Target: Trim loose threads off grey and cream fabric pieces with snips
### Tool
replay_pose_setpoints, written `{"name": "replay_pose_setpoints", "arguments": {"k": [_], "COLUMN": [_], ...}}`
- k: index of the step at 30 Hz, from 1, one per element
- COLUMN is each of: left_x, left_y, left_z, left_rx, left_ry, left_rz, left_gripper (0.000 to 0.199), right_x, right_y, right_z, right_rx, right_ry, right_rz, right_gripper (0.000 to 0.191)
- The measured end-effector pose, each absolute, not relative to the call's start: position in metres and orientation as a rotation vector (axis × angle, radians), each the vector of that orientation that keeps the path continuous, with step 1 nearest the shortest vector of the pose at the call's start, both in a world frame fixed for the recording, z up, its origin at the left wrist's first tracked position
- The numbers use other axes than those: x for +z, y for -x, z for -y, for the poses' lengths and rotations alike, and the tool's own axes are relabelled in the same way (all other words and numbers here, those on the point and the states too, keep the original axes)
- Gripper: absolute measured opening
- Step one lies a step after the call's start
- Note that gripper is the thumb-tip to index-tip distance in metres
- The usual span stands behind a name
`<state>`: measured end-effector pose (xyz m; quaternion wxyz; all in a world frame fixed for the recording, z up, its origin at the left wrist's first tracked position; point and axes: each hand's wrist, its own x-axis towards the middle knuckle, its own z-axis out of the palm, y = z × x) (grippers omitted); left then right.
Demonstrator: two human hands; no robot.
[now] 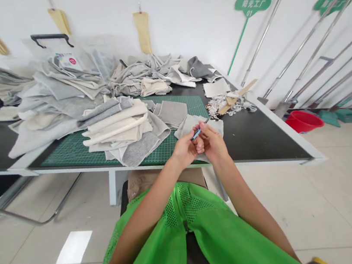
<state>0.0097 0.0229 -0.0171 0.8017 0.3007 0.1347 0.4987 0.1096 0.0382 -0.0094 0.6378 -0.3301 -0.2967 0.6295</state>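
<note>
From here I see the right grip [213, 143] closed in a pinch on a small blue-handled tool [196, 134], its thin metal tip pointing far and to the right. The left grip [183, 150] is curled in just beside it, knuckles almost meeting the right, but I cannot tell whether it is closing on the handle too. Both sit over a soft grey-beige fabric piece [198, 124], which lies across the near edge of a green cutting mat [185, 104] and hangs a little past the counter [258, 133] front.

To the left on the mat is a stack of folded cream and grey fabric [120, 131], with a plain grey square [170, 113] between it and the hands. Right of the mat, on the black counter top, is a heap of pale scraps [221, 106] with a wooden strip [235, 101] lying across it, and a pale square of fabric [216, 88] sits just farther off. Larger heaps of grey and cream fabric [136, 78] fill the far side of the counter. A bright green vest [193, 234] covers the person's torso at the near edge of my view. A red tub [303, 120] stands on the floor to the right.
</note>
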Motion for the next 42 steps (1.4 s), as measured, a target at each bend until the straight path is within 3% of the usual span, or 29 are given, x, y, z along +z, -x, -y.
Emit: {"name": "replay_pose_setpoints", "arguments": {"k": [21, 42], "left_x": [-0.0159, -0.0201], "left_y": [-0.0083, -0.0105], "left_z": [-0.0207, -0.021], "left_rx": [1.109, 1.126], "left_ry": [-0.546, -0.526], "left_rz": [-0.267, -0.225], "left_gripper": [0.016, 0.022], "right_x": [-0.0127, -0.0116], "right_y": [-0.1044, -0.1049], "right_z": [-0.0369, -0.0366], "right_rx": [1.345, 1.411], "right_ry": [0.808, 0.761], "right_rz": [0.739, 0.676], "right_gripper": [0.03, 0.029]}}
